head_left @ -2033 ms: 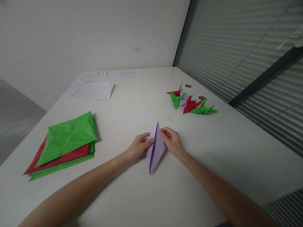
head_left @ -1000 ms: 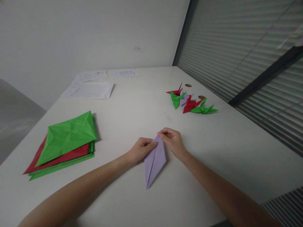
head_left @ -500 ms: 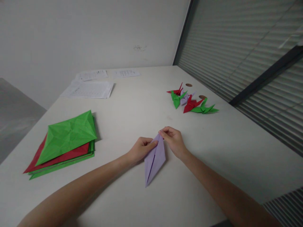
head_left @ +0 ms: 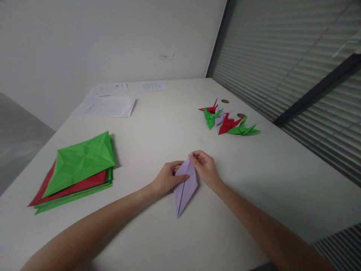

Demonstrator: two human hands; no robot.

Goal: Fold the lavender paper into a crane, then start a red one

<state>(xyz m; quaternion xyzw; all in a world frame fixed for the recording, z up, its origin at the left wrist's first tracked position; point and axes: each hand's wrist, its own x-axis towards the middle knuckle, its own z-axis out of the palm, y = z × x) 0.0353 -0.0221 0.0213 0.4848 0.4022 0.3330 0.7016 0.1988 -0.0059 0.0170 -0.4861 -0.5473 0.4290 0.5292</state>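
- The right hand (head_left: 205, 165) is pinching the far tip of a lilac origami diamond (head_left: 187, 189) between thumb and fingers.
- The left hand (head_left: 167, 178) is gripping the same diamond by its left side, its thumb lying across the front near the centre slit and its other fingers curling behind the edge.
- The diamond is lying between the hands at the near middle of a white table (head_left: 146, 135), its long free point facing the person.
- Beyond the right hand, five origami cranes are sitting in a cluster: a far red crane (head_left: 210, 110), a left green crane (head_left: 209, 119), a lilac crane (head_left: 219, 120) partly hidden among them, a near red crane (head_left: 227, 126) and a right green crane (head_left: 244, 130).
- Well to the left, a creased green sheet (head_left: 84, 162) is resting on a red sheet (head_left: 87, 183), with more green paper (head_left: 73, 199) showing underneath.
- Printed pages (head_left: 108, 107) are lying toward the far left, their text too small to read.
- Window blinds (head_left: 276, 56) are running along the right side, and a pale wall (head_left: 113, 37) is standing behind the table.
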